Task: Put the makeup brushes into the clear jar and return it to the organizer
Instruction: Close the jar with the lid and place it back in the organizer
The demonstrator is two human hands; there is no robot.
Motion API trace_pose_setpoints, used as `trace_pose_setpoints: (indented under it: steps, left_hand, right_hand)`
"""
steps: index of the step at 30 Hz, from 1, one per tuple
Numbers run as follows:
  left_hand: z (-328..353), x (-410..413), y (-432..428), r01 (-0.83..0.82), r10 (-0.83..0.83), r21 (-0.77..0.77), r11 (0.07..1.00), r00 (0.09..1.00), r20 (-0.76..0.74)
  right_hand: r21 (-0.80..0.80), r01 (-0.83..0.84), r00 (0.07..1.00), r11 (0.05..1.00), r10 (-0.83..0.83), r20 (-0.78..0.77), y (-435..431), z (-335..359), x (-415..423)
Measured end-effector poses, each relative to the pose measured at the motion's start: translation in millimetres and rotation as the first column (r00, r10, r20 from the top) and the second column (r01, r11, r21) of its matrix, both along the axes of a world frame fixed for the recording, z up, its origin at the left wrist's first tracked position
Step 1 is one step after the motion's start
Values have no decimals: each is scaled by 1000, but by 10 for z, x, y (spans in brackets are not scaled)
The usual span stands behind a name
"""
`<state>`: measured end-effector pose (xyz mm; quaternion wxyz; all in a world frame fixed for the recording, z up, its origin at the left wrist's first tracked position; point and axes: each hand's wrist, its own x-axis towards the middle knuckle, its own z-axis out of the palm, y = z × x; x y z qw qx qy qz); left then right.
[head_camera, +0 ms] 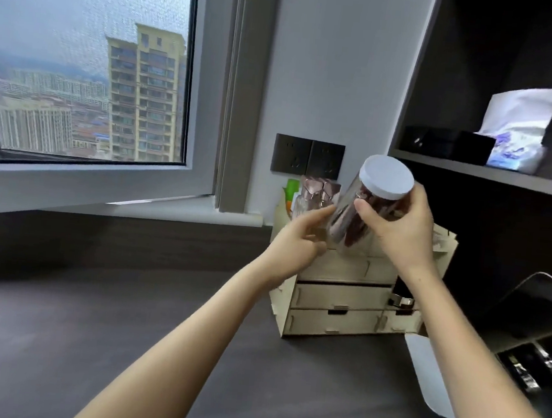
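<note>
clear jar in grip of right hand, left hand relaxed, over desk by window

Colour check: the clear plastic jar is see-through, capped by a white round lid. Inside, the reddish-brown makeup brushes show dark maroon. The pale wooden drawer organizer is cream-beige with thin dark seams. At its top, rose-pink metallic bottle caps gleam, and there's a bright green tube. The dark wood-grain table reads charcoal brown. 2 matt black socket plates against an off-white wall. On the dark brown shelf: a glossy black box and a white packet with blue print.
</note>
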<state>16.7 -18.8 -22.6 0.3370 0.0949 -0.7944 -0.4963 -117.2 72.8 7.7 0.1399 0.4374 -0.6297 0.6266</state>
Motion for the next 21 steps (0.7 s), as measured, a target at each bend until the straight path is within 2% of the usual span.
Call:
trace_pose_setpoints:
  steps: [4,8,11,15,18,21]
  left_hand:
    - [78,-320,-45,0,0,14,1000,998,60]
    - [49,-449,-132,-48,57,-71,996,990,127]
    - [12,-515,-210,-125,169,-229,965,968,184]
    - [-19,-623,-328,-216,362,-474,854,900,243]
    - [-71,-693,-397,-197,402,-543,816,869,288]
    - [-116,-690,-429,-165,402,-563,810,855,327]
  right_hand:
    - [11,10,1000,1000,-10,6,-150,-56,-281]
    - [51,-18,998,999,14,68,-246,-148,-520]
    - [137,13,998,991,-22,61,-304,-180,-630]
    - [273,107,994,956,-112,4,-453,-113,-724]
    - [407,179,984,896,-157,-87,-550,-101,-736]
    - [458,190,981,869,-150,-124,-560,-147,-735]
